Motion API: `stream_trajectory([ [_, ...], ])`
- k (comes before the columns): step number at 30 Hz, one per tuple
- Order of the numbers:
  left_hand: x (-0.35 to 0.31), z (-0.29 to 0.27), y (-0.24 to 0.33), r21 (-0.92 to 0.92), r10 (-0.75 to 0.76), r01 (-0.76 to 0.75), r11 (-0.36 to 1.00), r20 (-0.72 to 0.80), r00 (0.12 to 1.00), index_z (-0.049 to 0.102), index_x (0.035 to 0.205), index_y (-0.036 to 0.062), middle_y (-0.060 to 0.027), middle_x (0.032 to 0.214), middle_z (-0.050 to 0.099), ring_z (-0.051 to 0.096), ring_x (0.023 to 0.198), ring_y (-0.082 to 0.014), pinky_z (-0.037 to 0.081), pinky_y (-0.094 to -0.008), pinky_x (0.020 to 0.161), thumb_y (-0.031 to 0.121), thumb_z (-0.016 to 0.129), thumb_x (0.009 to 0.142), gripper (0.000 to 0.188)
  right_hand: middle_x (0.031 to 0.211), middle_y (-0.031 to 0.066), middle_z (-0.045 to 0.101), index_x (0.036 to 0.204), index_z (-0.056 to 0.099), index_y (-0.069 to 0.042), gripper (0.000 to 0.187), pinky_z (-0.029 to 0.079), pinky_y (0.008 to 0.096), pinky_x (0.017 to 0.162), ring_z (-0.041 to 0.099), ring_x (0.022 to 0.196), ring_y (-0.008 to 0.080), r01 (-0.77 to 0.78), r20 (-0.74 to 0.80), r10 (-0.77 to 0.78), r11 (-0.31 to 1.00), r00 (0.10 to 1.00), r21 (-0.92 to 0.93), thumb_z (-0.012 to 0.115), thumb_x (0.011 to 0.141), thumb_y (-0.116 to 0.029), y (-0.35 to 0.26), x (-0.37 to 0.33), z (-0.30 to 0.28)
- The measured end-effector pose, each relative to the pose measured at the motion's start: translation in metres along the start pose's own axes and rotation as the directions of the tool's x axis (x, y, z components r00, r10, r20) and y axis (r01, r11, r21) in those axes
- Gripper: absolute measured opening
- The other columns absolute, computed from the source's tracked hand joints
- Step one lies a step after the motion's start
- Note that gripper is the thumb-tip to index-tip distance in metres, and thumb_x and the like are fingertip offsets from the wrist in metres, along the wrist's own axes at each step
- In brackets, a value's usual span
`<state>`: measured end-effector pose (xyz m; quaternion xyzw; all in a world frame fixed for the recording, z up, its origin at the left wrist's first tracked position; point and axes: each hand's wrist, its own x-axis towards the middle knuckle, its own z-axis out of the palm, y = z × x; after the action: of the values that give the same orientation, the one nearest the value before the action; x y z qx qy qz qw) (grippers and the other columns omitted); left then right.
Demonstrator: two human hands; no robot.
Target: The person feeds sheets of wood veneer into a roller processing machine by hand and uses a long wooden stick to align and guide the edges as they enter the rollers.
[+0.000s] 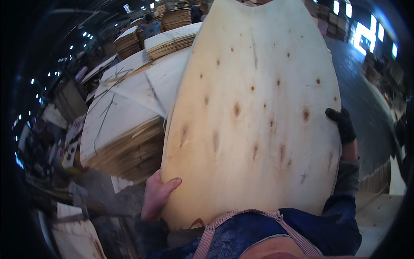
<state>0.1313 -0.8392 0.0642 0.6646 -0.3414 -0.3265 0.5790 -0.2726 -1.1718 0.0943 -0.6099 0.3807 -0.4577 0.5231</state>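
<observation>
So we've got a big pale wood sheet (263, 129) filling the middle of the frame, running from the top edge right down to the person's chest at the bottom. It's dotted with brown knots, and its top edge dips in the middle. We can see a thin second line along its left edge, but can't tell if that's another layer.

Our left hand (158, 192) is bare and clamped on the sheet's left edge, lower down, with the thumb flat on the face and the other fingers mostly hidden from us. Our right hand (343, 125) wears a dark glove and grips the right edge higher up, thumb over the front; we can't make out how its other fingers sit behind.

Down at the bottom we've got a blue top (340, 220) with red-and-white striped straps (206, 241) over it, and the sheet comes right up against them.

Left of the sheet there's a thick veneer stack (125, 157) with dark cord (105, 118) across its pale top. A smaller pile (172, 42) shows above it, then a person in a blue top (150, 29) in the upper left. Grey floor (355, 82) runs down the right side, bright windows (364, 36) glare in the upper right, and a loose pale piece (79, 239) lies in the lower left.
</observation>
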Motion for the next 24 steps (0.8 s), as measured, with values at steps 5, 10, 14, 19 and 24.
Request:
stream_trajectory([
  [5, -0.176, -0.036, 0.0, 0.081, 0.043, -0.021, 0.996, -0.268, 0.963, 0.058, 0.102, -0.0064, -0.0106, 0.089, 0.066, 0.062, 0.079, -0.0132, 0.049, -0.0272, 0.071, 0.008, 0.067, 0.076, 0.03, 0.102, 0.0144, 0.061, 0.119, 0.05, 0.004, 0.051, 0.051, 0.0315, 0.074, 0.062, 0.083, 0.0213, 0.14, 0.197, -0.138, 0.99, 0.971, 0.007, 0.069, 0.076, -0.016, -0.049, -0.058, 0.037],
  [10, -0.33, -0.022, 0.022, 0.403, 0.269, -0.013, 0.915, -0.587, 0.763, 0.06, 0.103, -0.0021, -0.0116, 0.085, 0.067, 0.062, 0.074, -0.0115, 0.049, -0.0272, 0.069, 0.013, 0.07, 0.075, 0.033, 0.119, 0.0154, 0.053, 0.129, 0.041, 0.001, 0.06, 0.043, 0.0353, 0.09, 0.054, 0.104, 0.0269, 0.185, 0.414, -0.263, 0.958, 0.871, 0.218, 0.064, 0.079, -0.024, -0.098, -0.089, 0.072],
  [14, -0.448, 0.056, 0.057, 0.259, 0.151, 0.115, 0.959, -0.811, 0.566, 0.06, 0.105, -0.0011, -0.0109, 0.085, 0.067, 0.062, 0.074, -0.0113, 0.049, -0.0269, 0.068, 0.014, 0.071, 0.072, 0.038, 0.109, 0.0166, 0.058, 0.124, 0.044, 0.004, 0.055, 0.048, 0.033, 0.081, 0.059, 0.092, 0.0259, 0.122, 0.542, -0.203, 0.976, 0.816, 0.181, 0.064, 0.079, -0.022, -0.084, -0.061, 0.073],
  [19, -0.513, 0.146, 0.077, 0.096, 0.055, 0.214, 0.972, -0.981, 0.187, 0.059, 0.103, -0.0055, -0.0115, 0.085, 0.066, 0.061, 0.074, -0.0113, 0.049, -0.0271, 0.069, 0.014, 0.072, 0.071, 0.039, 0.107, 0.0162, 0.059, 0.122, 0.046, 0.004, 0.052, 0.05, 0.0325, 0.079, 0.06, 0.089, 0.0254, -0.007, 0.835, -0.252, 0.956, 0.489, 0.293, 0.063, 0.08, -0.021, -0.106, -0.075, 0.147],
  [24, -0.536, 0.173, 0.073, -0.077, -0.075, 0.122, 0.99, -0.997, -0.027, 0.056, 0.106, -0.0081, -0.011, 0.09, 0.065, 0.06, 0.078, -0.0123, 0.049, -0.0272, 0.071, 0.01, 0.071, 0.071, 0.042, 0.105, 0.0158, 0.06, 0.12, 0.049, 0.004, 0.048, 0.051, 0.032, 0.077, 0.061, 0.087, 0.0249, -0.128, 0.968, -0.229, 0.962, 0.102, 0.242, 0.063, 0.081, -0.021, -0.142, -0.134, 0.287],
])
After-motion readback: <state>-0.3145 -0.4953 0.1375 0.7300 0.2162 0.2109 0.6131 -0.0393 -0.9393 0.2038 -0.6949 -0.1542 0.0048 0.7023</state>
